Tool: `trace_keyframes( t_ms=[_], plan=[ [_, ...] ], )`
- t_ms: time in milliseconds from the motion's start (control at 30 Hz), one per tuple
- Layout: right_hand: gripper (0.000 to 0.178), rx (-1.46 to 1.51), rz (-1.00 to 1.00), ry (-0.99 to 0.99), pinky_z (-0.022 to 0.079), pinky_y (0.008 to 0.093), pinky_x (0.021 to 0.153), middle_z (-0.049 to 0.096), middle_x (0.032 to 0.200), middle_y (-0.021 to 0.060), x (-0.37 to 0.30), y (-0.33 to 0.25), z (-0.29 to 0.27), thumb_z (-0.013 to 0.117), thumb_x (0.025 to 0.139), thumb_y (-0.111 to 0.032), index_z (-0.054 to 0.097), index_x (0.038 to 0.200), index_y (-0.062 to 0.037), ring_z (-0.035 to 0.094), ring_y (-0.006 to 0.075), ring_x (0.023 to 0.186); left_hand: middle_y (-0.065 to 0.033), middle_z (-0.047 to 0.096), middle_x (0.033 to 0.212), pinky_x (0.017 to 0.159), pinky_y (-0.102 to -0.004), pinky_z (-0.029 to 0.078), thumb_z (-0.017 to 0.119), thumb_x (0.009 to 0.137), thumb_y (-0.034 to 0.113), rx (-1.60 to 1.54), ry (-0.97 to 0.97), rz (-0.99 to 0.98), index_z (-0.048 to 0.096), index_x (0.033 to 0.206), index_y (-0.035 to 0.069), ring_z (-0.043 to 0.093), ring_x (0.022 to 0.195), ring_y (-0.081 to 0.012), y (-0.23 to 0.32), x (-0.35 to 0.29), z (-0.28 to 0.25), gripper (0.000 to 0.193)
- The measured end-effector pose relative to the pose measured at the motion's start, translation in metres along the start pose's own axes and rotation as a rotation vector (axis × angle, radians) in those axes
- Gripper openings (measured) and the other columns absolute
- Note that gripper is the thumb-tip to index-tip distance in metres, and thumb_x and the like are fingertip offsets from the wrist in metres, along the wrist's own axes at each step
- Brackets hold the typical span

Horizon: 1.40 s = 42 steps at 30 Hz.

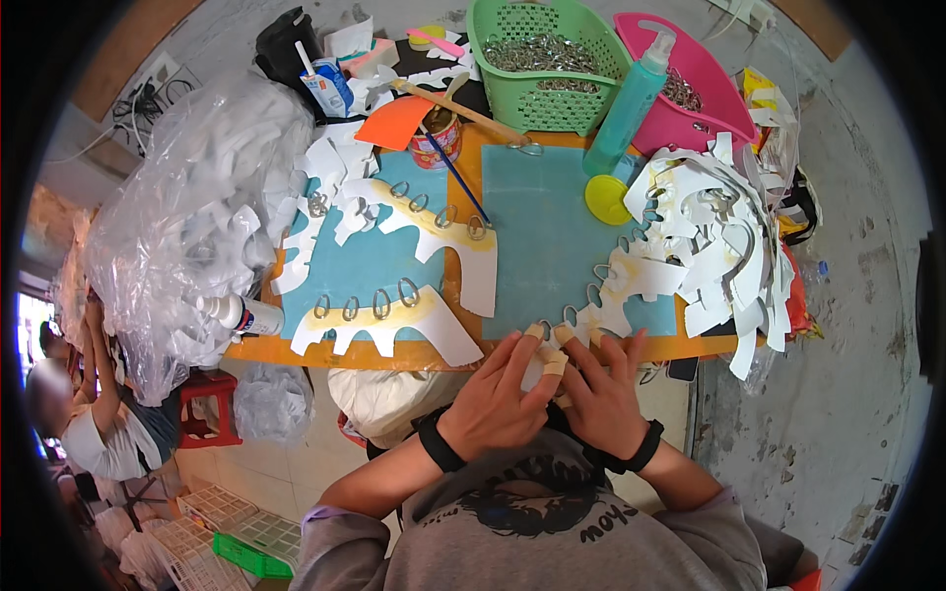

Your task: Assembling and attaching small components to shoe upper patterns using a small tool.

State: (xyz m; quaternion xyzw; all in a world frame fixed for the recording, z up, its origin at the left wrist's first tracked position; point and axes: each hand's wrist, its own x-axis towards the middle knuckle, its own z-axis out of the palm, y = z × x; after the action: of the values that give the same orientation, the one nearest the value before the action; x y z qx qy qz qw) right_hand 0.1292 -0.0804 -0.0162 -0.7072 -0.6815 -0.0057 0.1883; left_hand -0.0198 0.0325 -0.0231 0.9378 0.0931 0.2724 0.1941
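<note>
My left hand [501, 396] and my right hand [603, 394] meet at the table's near edge, with tape on some fingertips. Both pinch the near end of a white scalloped piece [616, 295] that carries metal rings [593, 294] along its edge. What lies between the fingertips is partly hidden. To the left lie two similar white pieces, one nearer [394, 325] and one farther [479, 276], with rings on yellowish, glue-like patches. A heap of such pieces [724, 236] is piled on the right.
At the back stand a green basket [547, 103] and a pink basket [734, 108] of metal rings, and a teal spray bottle [626, 103]. A glue-stained tub [436, 148] holds a blue-handled brush [455, 177]. A large plastic bag [187, 197] and white bottle [241, 313] sit left.
</note>
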Motion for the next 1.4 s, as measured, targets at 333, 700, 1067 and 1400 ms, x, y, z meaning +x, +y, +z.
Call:
trace_keyframes(
  t_ms=[333, 700, 1067, 1400],
  plan=[
    [0.027, 0.253, 0.016, 0.161, 0.010, 0.0668, 0.106, 0.055, 0.124, 0.0121, -0.004, 0.011, 0.005, 0.062, 0.080, -0.006, 0.053, 0.105, -0.0021, 0.038, 0.0412, 0.116, -0.0241, 0.050, 0.120, 0.098, -0.0398, 0.040, 0.060, 0.069, 0.023, 0.239, -0.082, 0.051, 0.060, 0.105, -0.004, 0.051, 0.111, -0.0306, 0.000, 0.003, -0.004, 0.044],
    [0.039, 0.279, 0.072, 0.298, 0.028, 0.0583, 0.105, 0.047, 0.122, 0.0188, -0.001, 0.025, -0.005, 0.059, 0.071, -0.003, 0.061, 0.110, -0.0019, 0.041, 0.0427, 0.115, -0.0182, 0.051, 0.118, 0.093, -0.0373, 0.037, 0.059, 0.072, 0.021, 0.249, -0.105, 0.035, 0.060, 0.105, -0.003, 0.053, 0.111, -0.0271, 0.003, 0.005, -0.006, 0.040],
    [0.041, 0.079, -0.027, 0.017, 0.027, 0.0602, 0.105, 0.049, 0.122, 0.0087, 0.008, 0.020, -0.021, 0.065, 0.068, -0.012, 0.065, 0.108, -0.0073, 0.040, 0.0378, 0.117, -0.0200, 0.051, 0.117, 0.088, -0.0380, 0.039, 0.060, 0.067, 0.017, 0.115, -0.144, 0.000, 0.055, 0.104, -0.007, 0.053, 0.111, -0.0306, -0.001, 0.011, -0.006, 0.045],
    [0.043, 0.091, -0.031, -0.068, 0.028, 0.0585, 0.105, 0.047, 0.125, 0.0089, 0.012, 0.022, -0.032, 0.063, 0.073, -0.017, 0.064, 0.115, -0.0114, 0.038, 0.0381, 0.118, -0.0253, 0.053, 0.118, 0.088, -0.0419, 0.038, 0.061, 0.068, 0.012, 0.041, -0.093, 0.008, 0.043, 0.117, -0.008, 0.054, 0.107, -0.0346, 0.004, 0.018, -0.008, 0.056]
  ],
)
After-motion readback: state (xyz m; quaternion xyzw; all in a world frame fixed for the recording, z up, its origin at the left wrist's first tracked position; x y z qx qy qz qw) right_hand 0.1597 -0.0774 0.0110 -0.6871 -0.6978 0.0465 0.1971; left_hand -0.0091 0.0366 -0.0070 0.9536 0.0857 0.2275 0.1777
